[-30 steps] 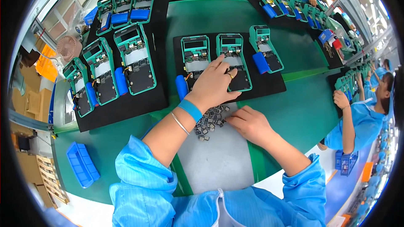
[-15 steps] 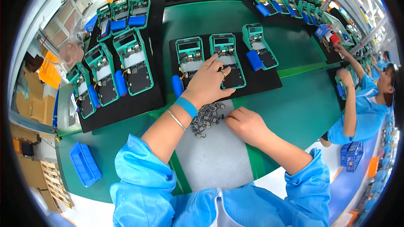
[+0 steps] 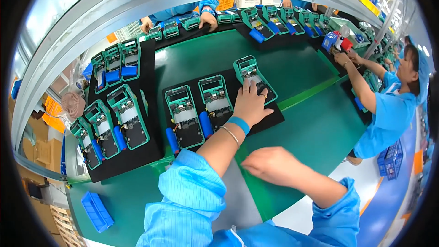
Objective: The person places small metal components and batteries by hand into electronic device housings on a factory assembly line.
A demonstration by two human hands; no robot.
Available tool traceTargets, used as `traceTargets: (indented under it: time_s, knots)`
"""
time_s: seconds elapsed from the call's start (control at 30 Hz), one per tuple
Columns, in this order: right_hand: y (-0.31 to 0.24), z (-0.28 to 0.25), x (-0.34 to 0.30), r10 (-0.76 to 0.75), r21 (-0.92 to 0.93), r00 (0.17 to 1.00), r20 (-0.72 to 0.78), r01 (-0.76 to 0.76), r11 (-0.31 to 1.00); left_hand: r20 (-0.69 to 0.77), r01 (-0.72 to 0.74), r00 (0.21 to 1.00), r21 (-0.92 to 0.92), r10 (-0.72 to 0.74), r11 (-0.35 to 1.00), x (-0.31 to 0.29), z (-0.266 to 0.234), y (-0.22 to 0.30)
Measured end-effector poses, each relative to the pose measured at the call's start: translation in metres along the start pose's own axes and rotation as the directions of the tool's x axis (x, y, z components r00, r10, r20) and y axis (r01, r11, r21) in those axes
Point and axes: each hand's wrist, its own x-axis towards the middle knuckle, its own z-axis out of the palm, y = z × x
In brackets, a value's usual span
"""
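Observation:
My left hand rests with its fingers spread on the lower part of a green open-backed device housing, the rightmost of three on the near black mat. My right hand hovers over the table's near side, its fingers curled together; whatever they may hold is hidden. Left of my left hand lie a second green housing and a third green housing. Each of these two has a blue battery pack beside it, wired to it. The pile of small metal parts is hidden, apparently behind my left forearm.
More green housings with blue packs lie on a black mat at left, and others line the far edge. A blue tray sits at the near left. Co-workers' hands are across the table; another person works at right.
My left hand has shifted from the middle housing to the rightmost one. My right hand has lifted away from the small parts. The whole view has tilted and swung.

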Motion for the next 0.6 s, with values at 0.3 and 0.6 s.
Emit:
traceTargets:
  time_s: [0.3, 0.6]
  knots:
    - [0.117, -0.042, 0.033, 0.002, -0.171, 0.882, -0.471, -0.093, 0.981, 0.057, -0.169, 0.982, -0.167, 0.18, 0.971, -0.037, -0.025, -0.03]
    - [0.18, -0.009, 0.075, -0.226, -0.535, 0.949, -0.218, 0.077, 0.841, -0.079, -0.194, 0.98, -0.252, 0.18, 0.948, -0.052, -0.017, -0.028]
